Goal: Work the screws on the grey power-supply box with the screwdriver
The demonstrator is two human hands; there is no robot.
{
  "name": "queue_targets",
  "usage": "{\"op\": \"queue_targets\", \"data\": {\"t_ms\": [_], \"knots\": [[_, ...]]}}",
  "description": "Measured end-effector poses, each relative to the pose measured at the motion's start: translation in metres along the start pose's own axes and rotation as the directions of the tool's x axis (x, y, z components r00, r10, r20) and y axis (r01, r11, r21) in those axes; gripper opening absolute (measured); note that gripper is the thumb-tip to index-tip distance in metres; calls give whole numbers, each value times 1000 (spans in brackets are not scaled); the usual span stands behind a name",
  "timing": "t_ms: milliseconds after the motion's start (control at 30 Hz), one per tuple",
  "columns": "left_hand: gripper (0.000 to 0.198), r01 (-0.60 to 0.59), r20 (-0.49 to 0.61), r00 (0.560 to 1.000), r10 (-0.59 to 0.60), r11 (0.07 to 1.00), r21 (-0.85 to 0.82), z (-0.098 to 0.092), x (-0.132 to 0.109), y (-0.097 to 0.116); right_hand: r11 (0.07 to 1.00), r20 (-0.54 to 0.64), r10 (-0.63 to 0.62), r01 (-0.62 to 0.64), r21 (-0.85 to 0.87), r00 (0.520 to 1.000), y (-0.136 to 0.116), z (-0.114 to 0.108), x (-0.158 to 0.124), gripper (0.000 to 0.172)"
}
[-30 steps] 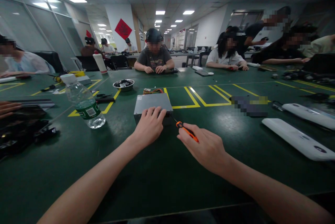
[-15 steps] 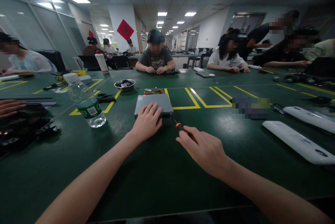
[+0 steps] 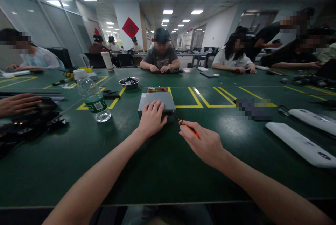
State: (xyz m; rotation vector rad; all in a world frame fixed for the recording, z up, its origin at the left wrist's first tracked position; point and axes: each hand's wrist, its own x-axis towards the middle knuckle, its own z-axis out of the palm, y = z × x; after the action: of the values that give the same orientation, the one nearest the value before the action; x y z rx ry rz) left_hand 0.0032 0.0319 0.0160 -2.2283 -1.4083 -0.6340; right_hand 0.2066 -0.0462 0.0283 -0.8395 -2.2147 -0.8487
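A grey metal computer power supply [image 3: 157, 98] lies on the green table in front of me, its bundle of coloured wires [image 3: 156, 89] at the far side. My left hand [image 3: 152, 117] rests on its top and front edge, fingers stretched out and slightly apart. In my right hand [image 3: 203, 140] is a screwdriver [image 3: 189, 129] with an orange and black handle, gripped between thumb and fingers. Its thin shaft points up-left to the unit's front right corner. Whether the tip touches a screw is too small to tell.
Left of the unit stands a water bottle [image 3: 95, 99], with a metal bowl [image 3: 129, 82] of small parts behind. Another person's hand [image 3: 19, 104] lies over dark parts at far left. White elongated devices [image 3: 299, 143] lie at right. People sit across the table.
The view has shifted slightly, moving the scene a little to the right. My right hand has turned the screwdriver handle, showing more orange. My left hand stays on the power supply.
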Motion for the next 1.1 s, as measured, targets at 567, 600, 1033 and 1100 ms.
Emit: {"op": "queue_targets", "data": {"t_ms": [567,600,1033,1100], "knots": [[49,154,-42,987,-156,987,-55,1,0,22,1000,-47,5,-6,-6,999,-8,2,0,13],[49,151,-44,987,-154,986,-68,1,-1,22,1000,-56,15,-15,0,998,-9,3,0,11],[49,175,-101,977,-187,978,-117,6,-4,21,989,-88,142,-139,44,986,-20,5,-2,14],[49,186,-109,974,-199,975,-118,7,-4,23,979,-67,190,-185,81,979,-18,5,-3,13]]}}
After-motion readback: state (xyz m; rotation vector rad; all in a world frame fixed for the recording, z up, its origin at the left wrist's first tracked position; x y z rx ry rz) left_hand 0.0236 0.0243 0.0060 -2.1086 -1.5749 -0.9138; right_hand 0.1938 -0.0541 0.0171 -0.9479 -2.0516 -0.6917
